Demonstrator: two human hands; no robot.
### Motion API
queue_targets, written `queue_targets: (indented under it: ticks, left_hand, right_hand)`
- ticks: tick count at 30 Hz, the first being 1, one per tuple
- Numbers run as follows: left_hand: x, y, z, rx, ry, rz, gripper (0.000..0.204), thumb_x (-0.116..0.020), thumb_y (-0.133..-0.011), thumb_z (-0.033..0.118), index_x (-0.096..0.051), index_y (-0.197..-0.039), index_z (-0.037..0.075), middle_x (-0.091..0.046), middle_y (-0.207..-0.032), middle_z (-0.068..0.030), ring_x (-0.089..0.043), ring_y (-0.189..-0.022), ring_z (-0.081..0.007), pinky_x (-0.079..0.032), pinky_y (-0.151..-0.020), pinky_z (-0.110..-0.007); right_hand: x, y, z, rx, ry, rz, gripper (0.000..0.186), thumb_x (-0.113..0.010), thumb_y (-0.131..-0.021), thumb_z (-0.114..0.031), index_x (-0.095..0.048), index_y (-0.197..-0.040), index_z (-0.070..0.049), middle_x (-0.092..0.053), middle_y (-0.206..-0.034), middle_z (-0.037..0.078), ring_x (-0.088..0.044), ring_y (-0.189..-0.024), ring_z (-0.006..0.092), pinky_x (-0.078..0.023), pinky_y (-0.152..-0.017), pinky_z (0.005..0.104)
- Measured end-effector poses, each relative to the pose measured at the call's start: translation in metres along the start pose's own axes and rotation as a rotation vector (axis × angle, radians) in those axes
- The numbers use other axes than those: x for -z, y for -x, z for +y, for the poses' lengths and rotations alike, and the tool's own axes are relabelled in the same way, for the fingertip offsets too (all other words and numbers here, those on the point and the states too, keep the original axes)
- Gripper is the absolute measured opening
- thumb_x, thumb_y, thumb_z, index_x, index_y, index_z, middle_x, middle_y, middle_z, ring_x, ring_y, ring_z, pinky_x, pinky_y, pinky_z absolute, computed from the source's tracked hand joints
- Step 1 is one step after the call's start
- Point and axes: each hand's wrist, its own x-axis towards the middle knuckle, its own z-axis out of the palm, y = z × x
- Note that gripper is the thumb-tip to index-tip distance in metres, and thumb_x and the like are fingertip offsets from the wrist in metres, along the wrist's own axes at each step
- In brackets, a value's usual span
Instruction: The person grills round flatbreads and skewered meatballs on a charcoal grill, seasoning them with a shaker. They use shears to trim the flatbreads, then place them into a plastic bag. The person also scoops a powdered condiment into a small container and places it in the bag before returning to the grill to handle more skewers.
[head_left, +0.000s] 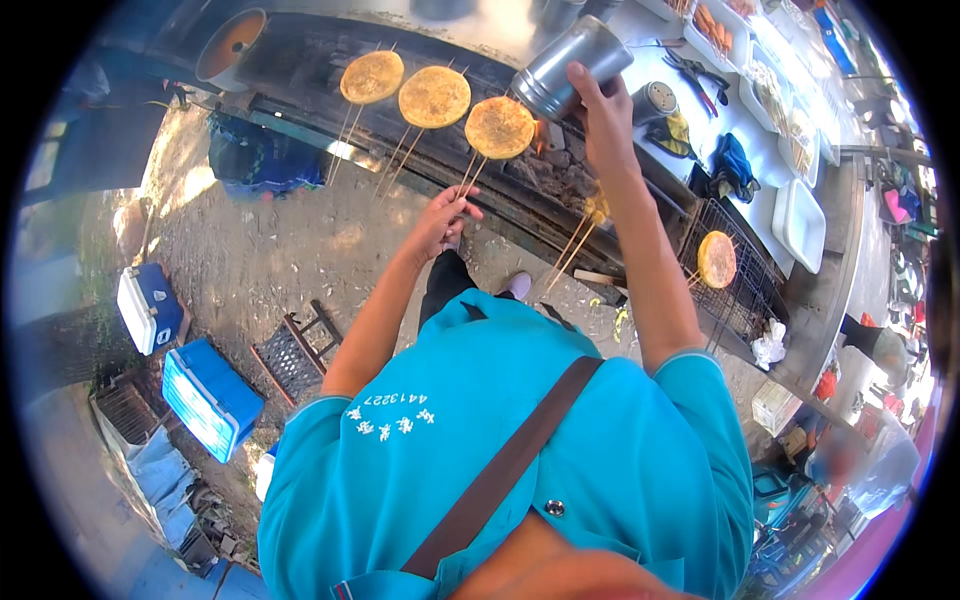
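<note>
My left hand [443,216] grips the bamboo skewers under a round golden flatbread [499,127] above the charcoal grill [272,105]. My right hand [606,122] holds a silver metal canister [556,72], tilted just to the upper right of that bread. A small flame [539,137] shows beside the bread. Two similar skewered rounds, one in the middle [434,96] and one farther left [371,76], rest along the grill. Another skewered yellow piece [597,209] is partly hidden by my right forearm. A fourth round [717,259] lies on a wire rack [752,300] at the right.
White trays [799,225], tongs [700,85] and a dark blue cloth [735,167] lie on the steel table at the right. At lower left are a blue-lidded bin [212,398], a white cooler [140,310] and a folded stool [300,355]. A person [833,450] is at the far right.
</note>
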Motion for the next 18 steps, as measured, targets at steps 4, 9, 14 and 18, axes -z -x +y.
queue_targets:
  ticks: [4, 9, 14, 18]
  left_hand:
    - [-0.011, -0.007, 0.004, -0.119, -0.088, -0.068, 0.023, -0.04, -0.094, 0.013, -0.047, -0.115, 0.005, -0.06, -0.08, -0.0055, -0.031, -0.041, -0.0015, -0.022, -0.036, -0.016]
    - [-0.07, 0.008, 0.002, -0.129, -0.096, -0.229, 0.024, -0.041, -0.095, 0.014, -0.046, -0.116, 0.004, -0.061, -0.078, -0.006, -0.029, -0.04, -0.0012, -0.022, -0.035, -0.016]
    - [-0.202, -0.008, -0.054, 0.095, -0.239, -0.556, 0.027, -0.039, -0.095, 0.017, -0.045, -0.12, 0.006, -0.059, -0.078, -0.0029, -0.031, -0.043, -0.0004, -0.023, -0.037, -0.015]
    - [-0.284, -0.038, -0.127, 0.199, -0.248, -0.65, 0.024, -0.041, -0.093, 0.016, -0.044, -0.114, 0.005, -0.059, -0.078, -0.0057, -0.033, -0.044, -0.0022, -0.024, -0.037, -0.019]
  right_hand:
    - [0.016, 0.015, -0.042, 0.097, -0.098, -0.04, 0.053, -0.07, -0.077, -0.035, -0.049, -0.111, 0.001, -0.055, -0.099, 0.007, -0.054, -0.09, 0.0133, -0.046, -0.079, 0.0292]
    - [0.102, 0.075, -0.092, 0.051, -0.423, 0.062, 0.057, -0.065, -0.08, -0.042, -0.043, -0.119, -0.006, -0.054, -0.11, 0.008, -0.054, -0.101, 0.0201, -0.046, -0.086, 0.0371]
    - [0.192, 0.197, -0.097, 0.049, -0.6, 0.365, 0.086, -0.063, -0.077, -0.052, -0.022, -0.137, -0.005, -0.039, -0.131, 0.023, -0.042, -0.121, 0.0346, -0.035, -0.102, 0.0478]
    - [0.224, 0.276, -0.098, 0.042, -0.629, 0.589, 0.082, -0.061, -0.079, -0.052, -0.026, -0.136, -0.004, -0.038, -0.133, 0.023, -0.041, -0.122, 0.0339, -0.037, -0.101, 0.0444]
